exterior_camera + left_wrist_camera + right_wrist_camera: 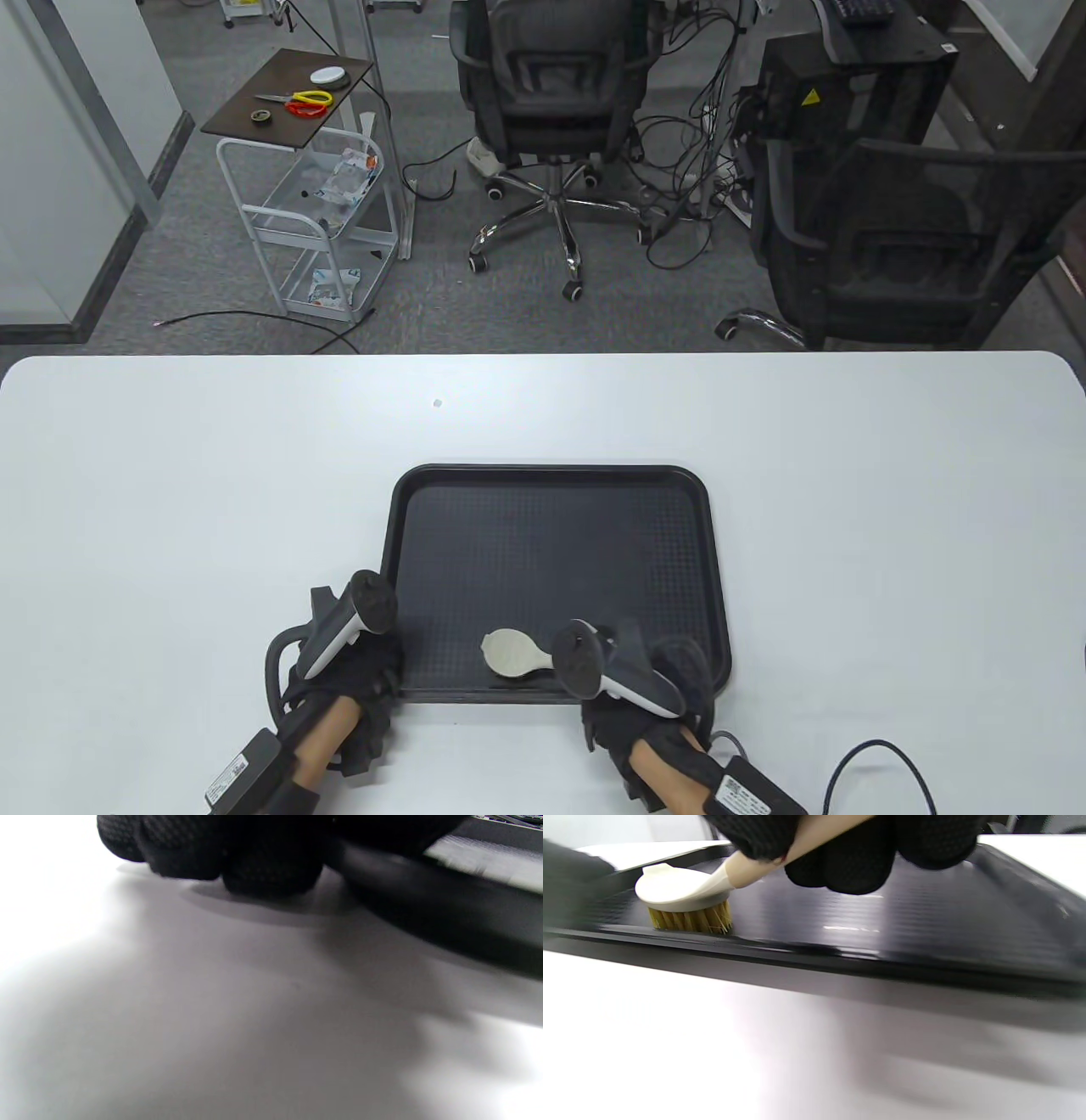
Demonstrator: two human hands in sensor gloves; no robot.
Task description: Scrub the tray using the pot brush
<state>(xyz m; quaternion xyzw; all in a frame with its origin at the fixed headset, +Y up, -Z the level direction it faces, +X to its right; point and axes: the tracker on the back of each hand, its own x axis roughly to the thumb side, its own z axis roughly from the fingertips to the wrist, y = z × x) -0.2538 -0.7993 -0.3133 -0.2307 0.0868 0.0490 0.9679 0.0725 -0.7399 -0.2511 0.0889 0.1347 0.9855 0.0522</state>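
Observation:
A black rectangular tray point(551, 543) lies on the white table. The pot brush point(512, 652) has a cream head and handle with yellow bristles point(689, 920) pressed on the tray floor by its near rim. My right hand point(670, 679) grips the brush handle point(780, 855) at the tray's near right corner. My left hand point(361, 671) is at the tray's near left corner, its curled fingers point(237, 853) against the tray rim point(445, 908) and the table.
The white table point(170, 509) stretches wide on both sides of the tray. Beyond its far edge stand office chairs point(551, 93), a white cart point(322, 221) and cables on the floor.

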